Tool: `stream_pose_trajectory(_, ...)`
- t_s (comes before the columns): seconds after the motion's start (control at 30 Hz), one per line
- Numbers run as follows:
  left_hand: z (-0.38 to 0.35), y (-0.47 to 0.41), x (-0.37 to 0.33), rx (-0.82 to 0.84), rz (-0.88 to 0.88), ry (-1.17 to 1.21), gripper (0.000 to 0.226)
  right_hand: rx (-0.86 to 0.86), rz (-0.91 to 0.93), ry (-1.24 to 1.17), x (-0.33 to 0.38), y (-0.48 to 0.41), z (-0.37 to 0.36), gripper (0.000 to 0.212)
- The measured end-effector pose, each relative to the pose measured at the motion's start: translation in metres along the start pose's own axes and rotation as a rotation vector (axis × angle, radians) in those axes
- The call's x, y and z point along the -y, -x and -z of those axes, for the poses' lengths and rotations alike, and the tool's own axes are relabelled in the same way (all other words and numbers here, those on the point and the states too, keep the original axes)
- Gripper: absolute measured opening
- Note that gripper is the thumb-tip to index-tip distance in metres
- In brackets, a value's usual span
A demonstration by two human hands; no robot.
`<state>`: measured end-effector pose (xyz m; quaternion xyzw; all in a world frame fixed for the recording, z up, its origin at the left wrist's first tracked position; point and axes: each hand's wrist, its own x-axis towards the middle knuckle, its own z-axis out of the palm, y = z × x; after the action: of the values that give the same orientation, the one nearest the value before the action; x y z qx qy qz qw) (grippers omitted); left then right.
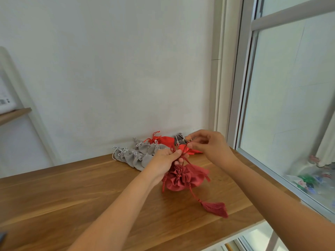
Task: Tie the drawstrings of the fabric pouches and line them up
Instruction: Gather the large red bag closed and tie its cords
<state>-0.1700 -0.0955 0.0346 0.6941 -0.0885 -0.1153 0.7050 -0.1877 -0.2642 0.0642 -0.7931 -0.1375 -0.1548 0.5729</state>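
Wooden table (pixel 72 196) is carrying a red pouch (pixel 183 178) at centre. Left hand (pixel 163 160) is pinching its cord (pixel 193 191) at the pouch's 12 o'clock, right hand (pixel 210 147) pinching at 1; gray pouches (pixel 134 156) lying at 10.

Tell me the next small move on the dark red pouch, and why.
Probably draw the right hand away from the left hand to tighten the cord. Both hands pinch it just above the pouch, whose mouth is already gathered, and no finished knot shows there yet.
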Motion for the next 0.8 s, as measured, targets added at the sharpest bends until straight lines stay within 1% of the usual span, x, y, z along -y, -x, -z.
stream_pose_trajectory(0.07, -0.001, 0.000, -0.002, 0.002, 0.010, 0.067, 0.022, 0.041, -0.061, -0.059, 0.000, -0.001, 0.001, 0.023)
stream_pose_trajectory(0.17, -0.003, -0.004, -0.006, -0.080, -0.032, 0.103, 0.024, 0.187, -0.245, -0.085, 0.000, -0.001, -0.001, 0.035)
stream_pose_trajectory(0.23, -0.003, -0.007, -0.007, -0.110, -0.068, 0.067, 0.026, 0.266, -0.299, -0.072, -0.002, -0.001, -0.004, 0.031)
stream_pose_trajectory(0.3, -0.002, -0.009, -0.007, -0.109, -0.093, 0.045, 0.030, 0.289, -0.331, -0.049, -0.004, -0.003, -0.005, 0.023)
stream_pose_trajectory(0.4, -0.001, -0.009, -0.007, -0.041, -0.101, 0.049, 0.028, 0.274, -0.358, -0.006, -0.009, -0.005, -0.005, 0.015)
stream_pose_trajectory(0.47, 0.001, -0.009, -0.006, 0.010, -0.086, 0.089, 0.025, 0.278, -0.352, 0.009, -0.013, -0.006, -0.006, 0.007)
stream_pose_trajectory(0.5, 0.003, -0.010, -0.007, 0.040, -0.075, 0.116, 0.023, 0.281, -0.348, 0.020, -0.014, -0.007, -0.007, 0.006)
stream_pose_trajectory(0.6, 0.009, -0.009, -0.008, 0.147, -0.043, 0.106, 0.021, 0.297, -0.343, 0.079, -0.020, -0.008, -0.009, 0.018)
stream_pose_trajectory(0.63, 0.012, -0.010, -0.008, 0.171, -0.031, 0.081, 0.019, 0.298, -0.345, 0.071, -0.022, -0.008, -0.008, 0.019)
stream_pose_trajectory(0.7, 0.019, -0.012, -0.007, 0.180, -0.027, -0.002, 0.013, 0.294, -0.340, 0.037, -0.026, -0.009, -0.007, 0.014)
stream_pose_trajectory(0.77, 0.023, -0.015, -0.005, 0.142, -0.058, -0.077, 0.023, 0.306, -0.333, 0.015, -0.027, -0.011, -0.007, 0.014)
stream_pose_trajectory(0.8, 0.024, -0.016, -0.005, 0.109, -0.085, -0.117, 0.024, 0.318, -0.327, 0.020, -0.027, -0.011, -0.008, 0.015)
